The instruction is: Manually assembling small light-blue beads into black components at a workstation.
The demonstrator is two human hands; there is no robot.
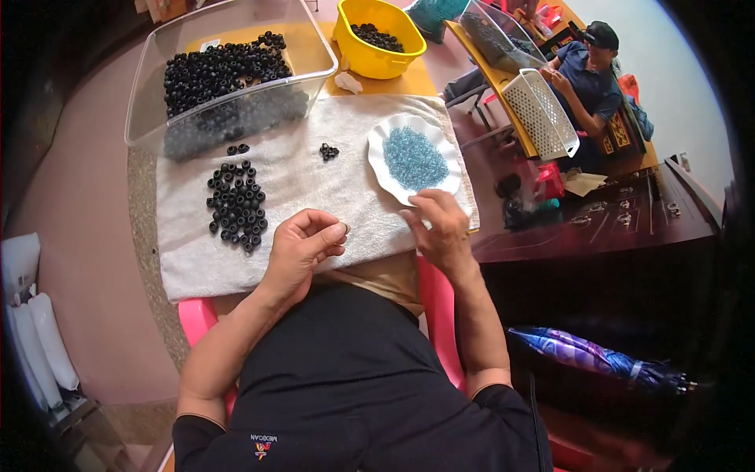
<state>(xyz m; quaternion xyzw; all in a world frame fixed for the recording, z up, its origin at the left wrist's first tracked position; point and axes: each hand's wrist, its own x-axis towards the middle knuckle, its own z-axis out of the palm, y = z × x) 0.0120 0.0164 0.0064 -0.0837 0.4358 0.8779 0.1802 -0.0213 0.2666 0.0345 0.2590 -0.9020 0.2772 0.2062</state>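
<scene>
My left hand (303,250) is closed above the near part of the white towel, thumb and forefinger pinching a small dark ring-shaped piece (346,228), too small to make out fully. Beside the near rim of a white scalloped plate (378,167), my right hand (442,232) has its thumb and fingers apart, and I see nothing held in it. Small clear-blue pieces (415,157) are heaped on that plate. To the left of my hands, several black round parts with holes (237,206) lie in a loose group. A little cluster of smaller black pieces (329,152) sits at mid-towel.
A clear plastic bin (314,69) of black parts stands at the far left, and a yellow basin (346,39) holding more is beside it. Across the way, a person (594,79) sits at another table with a white perforated basket (543,114). A folded umbrella (582,352) lies at right.
</scene>
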